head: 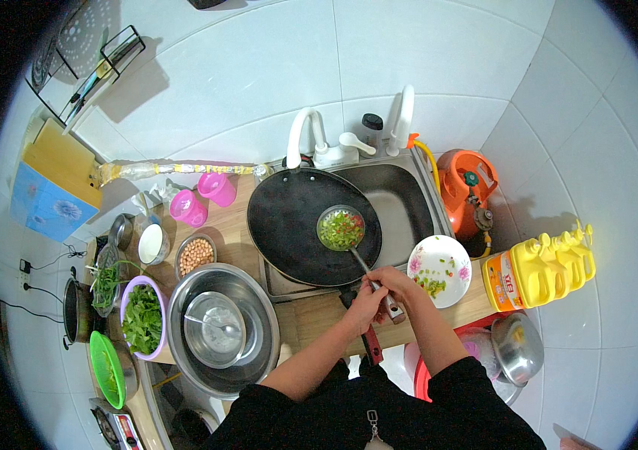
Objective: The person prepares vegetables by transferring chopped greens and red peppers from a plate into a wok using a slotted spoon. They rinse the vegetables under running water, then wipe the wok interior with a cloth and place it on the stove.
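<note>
A metal skimmer (341,228) holding chopped green and red peppers is above a black wok (302,208), whose rim overlaps the sink. My right hand (389,284) is closed around the skimmer's handle. Just left of it, my left hand (365,306) is at the same handle, above the wok's dark red handle (372,346); overlap hides which of the two its fingers grip. Beside my right hand a white floral plate (448,256) bears scattered pepper pieces.
Left of the wok are a steel basin (175,332), a bowl of peanuts (213,247), leafy greens (142,320) and pink cups (188,208). A white faucet (302,132) rises behind the wok. To the right stand an orange gas cylinder (454,197) and yellow jugs (538,273).
</note>
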Tool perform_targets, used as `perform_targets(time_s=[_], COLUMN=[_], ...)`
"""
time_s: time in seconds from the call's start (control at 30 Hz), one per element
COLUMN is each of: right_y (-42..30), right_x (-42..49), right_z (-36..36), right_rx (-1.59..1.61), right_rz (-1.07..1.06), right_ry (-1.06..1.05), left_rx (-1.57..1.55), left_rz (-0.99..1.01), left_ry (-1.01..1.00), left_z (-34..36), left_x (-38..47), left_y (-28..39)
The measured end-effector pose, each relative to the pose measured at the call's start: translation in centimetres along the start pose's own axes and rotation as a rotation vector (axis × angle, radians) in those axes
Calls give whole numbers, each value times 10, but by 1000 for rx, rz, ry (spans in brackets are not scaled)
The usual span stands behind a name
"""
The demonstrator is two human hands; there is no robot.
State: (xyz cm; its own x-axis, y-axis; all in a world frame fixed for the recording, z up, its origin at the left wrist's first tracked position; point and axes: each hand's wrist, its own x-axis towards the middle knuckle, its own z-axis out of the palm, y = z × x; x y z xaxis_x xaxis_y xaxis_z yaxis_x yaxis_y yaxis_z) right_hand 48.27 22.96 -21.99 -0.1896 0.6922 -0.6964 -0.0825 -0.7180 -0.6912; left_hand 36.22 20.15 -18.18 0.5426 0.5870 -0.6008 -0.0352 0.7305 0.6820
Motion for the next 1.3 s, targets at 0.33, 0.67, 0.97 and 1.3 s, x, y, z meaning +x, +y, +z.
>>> perform_targets(time_s=[0.33, 0.67, 0.97, 1.3], right_y=[-2, 10, 9, 10], right_x=[-4, 9, 6, 8], right_z=[2, -4, -1, -4], right_rx=[3, -12, -35, -63], right_rz=[-5, -8, -16, 1], right_ry=[-23, -6, 1, -3], left_rx=[17, 10, 2, 16], left_rz=[0, 5, -7, -5], left_ry=[27, 12, 12, 35], left_z=[1, -1, -1, -2], left_x=[-3, -1, -2, 4], left_y=[2, -2, -1, -7])
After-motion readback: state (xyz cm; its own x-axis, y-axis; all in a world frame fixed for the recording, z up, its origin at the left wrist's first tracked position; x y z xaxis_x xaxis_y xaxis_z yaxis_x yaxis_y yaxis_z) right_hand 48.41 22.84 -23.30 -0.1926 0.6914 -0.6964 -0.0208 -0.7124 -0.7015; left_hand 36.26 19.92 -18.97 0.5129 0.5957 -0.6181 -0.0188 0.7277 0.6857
